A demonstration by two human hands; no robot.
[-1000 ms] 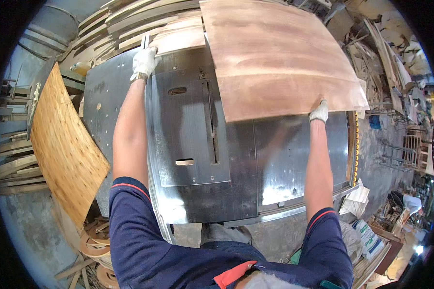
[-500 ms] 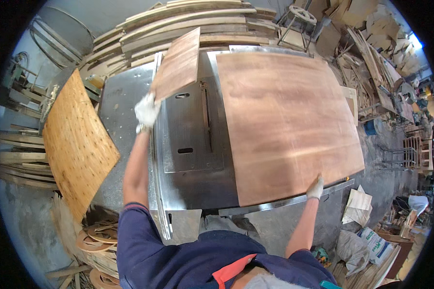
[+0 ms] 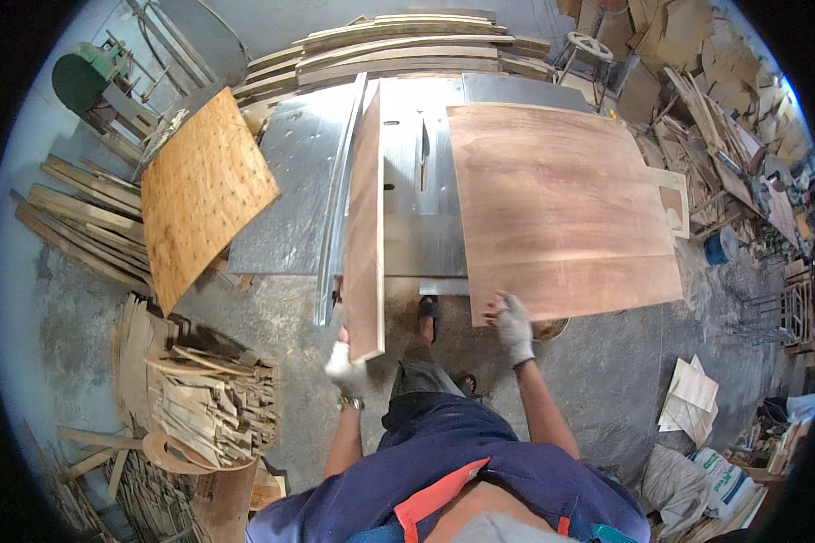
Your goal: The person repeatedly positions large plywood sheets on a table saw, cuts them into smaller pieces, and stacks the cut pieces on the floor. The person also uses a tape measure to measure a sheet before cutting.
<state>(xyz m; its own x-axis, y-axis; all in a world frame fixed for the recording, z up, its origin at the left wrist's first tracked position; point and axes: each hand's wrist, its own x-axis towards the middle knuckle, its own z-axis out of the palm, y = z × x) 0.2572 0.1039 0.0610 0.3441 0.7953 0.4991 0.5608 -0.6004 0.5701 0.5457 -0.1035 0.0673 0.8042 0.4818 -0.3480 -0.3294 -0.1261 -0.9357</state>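
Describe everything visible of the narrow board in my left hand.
The narrow board looks like plywood, with a reddish-brown broad face and a thin, pale edge. Turned up on edge, it runs away from you, appearing between the metal rail and the slot in the metal table. Its near end juts past the table, where your gloved left hand grips it. Whether it rests on anything is unclear.

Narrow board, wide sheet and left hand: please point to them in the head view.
Narrow board [image 3: 364, 222]: head view, its broad face.
Wide sheet [image 3: 566, 213]: head view, middle of its top face.
Left hand [image 3: 345, 366]: head view, its gloved middle.
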